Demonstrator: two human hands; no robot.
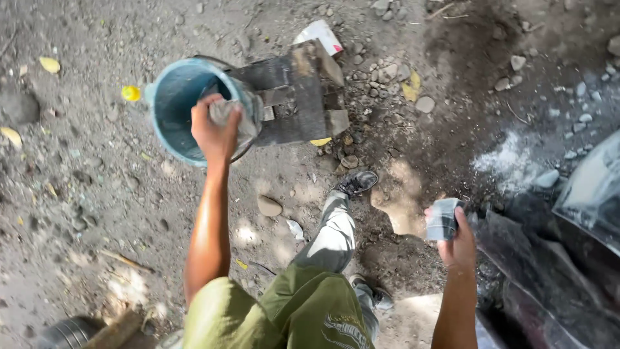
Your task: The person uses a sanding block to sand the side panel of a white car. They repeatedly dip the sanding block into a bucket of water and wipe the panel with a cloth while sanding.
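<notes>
Left hand (216, 132) reaches straight-armed over the blue bucket (173, 110) rim, fingers clenched on a grey cloth (227, 111). Right hand (457, 242), well right of the bucket, fingers wrapped around a grey block (443, 218).

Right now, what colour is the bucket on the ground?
The bucket is light blue, inside and out; the left hand holds a grey cloth at its rim. Head view.

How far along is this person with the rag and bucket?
Early, it seems. Done: left hand has a grey rag at the blue bucket rim. In hand: right hand grips a grey block. Left: the dark panel beside it looks dusty.
</notes>
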